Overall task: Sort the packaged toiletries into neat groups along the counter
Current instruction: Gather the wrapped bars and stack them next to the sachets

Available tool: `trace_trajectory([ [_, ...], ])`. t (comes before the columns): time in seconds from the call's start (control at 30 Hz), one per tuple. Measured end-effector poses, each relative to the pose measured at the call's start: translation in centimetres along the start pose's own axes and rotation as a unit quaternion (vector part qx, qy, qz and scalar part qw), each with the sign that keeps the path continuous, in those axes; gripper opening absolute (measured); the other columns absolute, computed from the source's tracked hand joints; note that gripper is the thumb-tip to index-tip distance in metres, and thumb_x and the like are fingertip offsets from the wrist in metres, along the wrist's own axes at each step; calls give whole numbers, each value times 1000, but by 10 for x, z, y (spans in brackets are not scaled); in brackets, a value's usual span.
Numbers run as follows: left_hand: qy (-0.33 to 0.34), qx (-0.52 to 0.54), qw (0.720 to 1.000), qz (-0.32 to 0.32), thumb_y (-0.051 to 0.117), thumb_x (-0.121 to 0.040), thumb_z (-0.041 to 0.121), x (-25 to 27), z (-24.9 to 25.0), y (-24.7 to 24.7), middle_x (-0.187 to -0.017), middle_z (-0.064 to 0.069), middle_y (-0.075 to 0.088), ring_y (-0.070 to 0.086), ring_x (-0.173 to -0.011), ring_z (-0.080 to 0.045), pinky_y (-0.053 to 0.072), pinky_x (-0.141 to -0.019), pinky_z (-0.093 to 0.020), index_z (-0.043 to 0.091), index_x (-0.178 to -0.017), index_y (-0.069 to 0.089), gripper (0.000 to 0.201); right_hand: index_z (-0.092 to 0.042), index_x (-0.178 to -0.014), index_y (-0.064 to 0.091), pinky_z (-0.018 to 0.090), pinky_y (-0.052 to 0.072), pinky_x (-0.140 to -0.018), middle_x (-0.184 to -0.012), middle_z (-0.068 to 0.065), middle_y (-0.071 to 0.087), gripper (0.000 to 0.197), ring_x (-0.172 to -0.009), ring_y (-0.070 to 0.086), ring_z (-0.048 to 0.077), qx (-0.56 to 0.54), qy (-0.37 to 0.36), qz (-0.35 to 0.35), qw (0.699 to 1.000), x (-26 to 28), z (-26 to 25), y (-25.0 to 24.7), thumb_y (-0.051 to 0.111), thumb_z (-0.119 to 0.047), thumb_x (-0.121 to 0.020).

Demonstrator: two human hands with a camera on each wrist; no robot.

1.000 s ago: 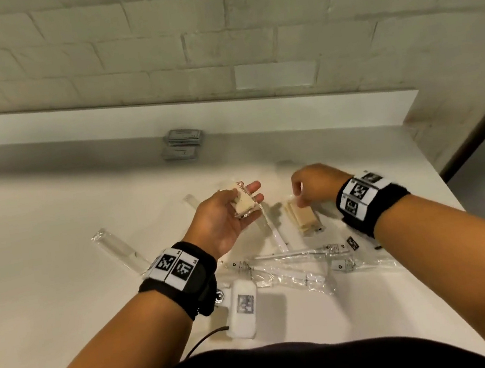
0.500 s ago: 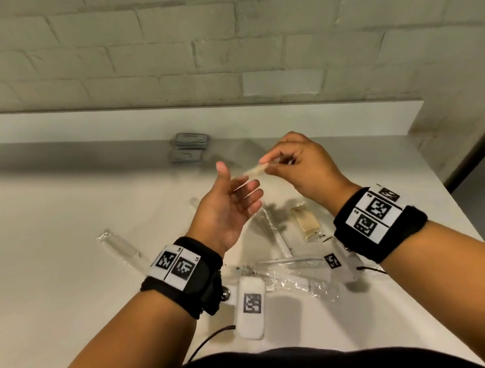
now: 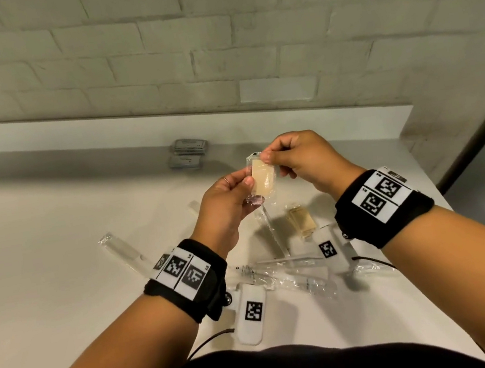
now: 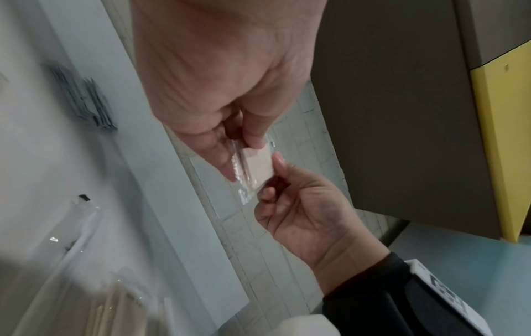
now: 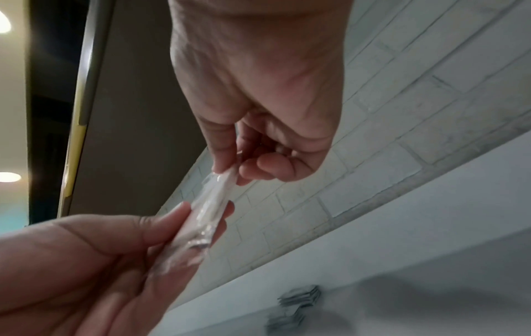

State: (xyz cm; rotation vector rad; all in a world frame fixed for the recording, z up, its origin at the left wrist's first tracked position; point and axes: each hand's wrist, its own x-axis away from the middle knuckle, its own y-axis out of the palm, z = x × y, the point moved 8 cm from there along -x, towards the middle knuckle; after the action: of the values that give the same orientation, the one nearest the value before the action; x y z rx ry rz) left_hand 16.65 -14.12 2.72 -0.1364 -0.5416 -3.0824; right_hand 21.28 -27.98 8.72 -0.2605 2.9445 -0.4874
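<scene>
Both hands pinch the small clear-wrapped beige packet [image 3: 262, 178] above the white table [image 3: 56, 241]: left hand [image 3: 223, 211] low, right hand [image 3: 303, 159] top; better lay it flat beside the matching beige packet [image 3: 301, 220].

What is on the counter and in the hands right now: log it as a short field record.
held item: tan packet in clear wrap, raised above the counter
left hand: pinches the packet's lower part
right hand: pinches the packet's top edge
matching item: another tan packet lies on the counter
long clear packets: loose near the front edge
grey sachets: stacked by the back wall
</scene>
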Motion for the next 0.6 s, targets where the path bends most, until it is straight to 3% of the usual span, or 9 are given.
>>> trace_trajectory([
  [0.1,-4,-4,1000,-14,52,-95,5,3,3,3,-92,-3,67,64,-73,-12,55,-72,-27,11,-106,62,15,-5,-78,68,15,40,-46,-46,-11,57,7,-44,45,3,18,-3,-1,1000,0,-6,0,69,-7,-85],
  [0.27,-22,-32,999,-22,57,-93,10,5,2,2,-85,-1,65,60,-71,-11,49,-62,-20,15,-97,63,9,-13,-73,66,20,42,-50,-51,-10,57,14,-49,47,10,43,-7,-13,999,1,-13,6,68,-10,-86],
  [0.37,-17,-9,1000,-17,55,-94,9,5,3,1,-86,-3,65,60,-72,-13,51,-63,-21,11,-100,62,9,-14,-79,67,22,43,-49,-62,-1,59,7,-52,51,12,36,-8,-44,998,4,-15,13,69,-11,-85],
  [0.5,-20,13,1000,4,47,-100,20,5,3,-4,-83,-1,69,63,-72,-15,52,-71,-31,13,-97,65,19,-11,-74,71,25,44,-50,-62,4,63,8,-53,52,14,14,4,-59,998,5,-13,10,71,-7,-82],
  [0.6,-25,21,999,37,43,-101,26,2,-1,-15,-94,-1,68,61,-79,-16,52,-72,-29,12,-110,63,26,-9,-72,72,23,42,-48,-61,10,61,8,-51,49,14,2,10,-36,999,3,-9,-3,73,-7,-79],
])
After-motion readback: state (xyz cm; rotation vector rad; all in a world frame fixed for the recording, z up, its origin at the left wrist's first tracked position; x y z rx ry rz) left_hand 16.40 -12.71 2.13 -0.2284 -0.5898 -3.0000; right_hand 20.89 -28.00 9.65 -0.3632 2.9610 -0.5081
